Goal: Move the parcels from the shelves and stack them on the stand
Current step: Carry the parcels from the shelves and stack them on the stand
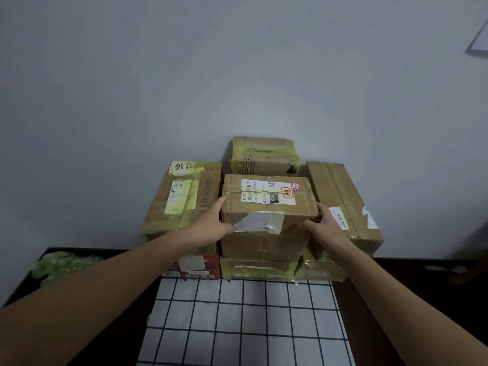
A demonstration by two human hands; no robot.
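Against the plain grey wall [237, 75], a dark bench [111, 281] carries a white sheet ruled with a dark grid [245, 320], and a cluster of brown cardboard parcels stands at the far end of that sheet. The held parcel [266, 199], with a white shipping label and red-edged stickers on top, sits at the centre of the cluster, resting on a lower parcel [264, 247]. The left hand [211, 225] grips its left near corner, thumb up along the side and fingers on the taped near face. The right hand [326, 225] clasps its right near corner with fingers curled around the edge. 3 more parcels flank it:

- a tall left parcel [182, 202] with yellowed tape and labels, set over a red box [195, 268];
- a rear parcel [264, 154] touching the wall;
- a long right parcel [343, 202], tilted.

A crumpled green item [63, 265] lies on the bench at the left. A pale sheet [479, 43] hangs on the wall at the upper right.
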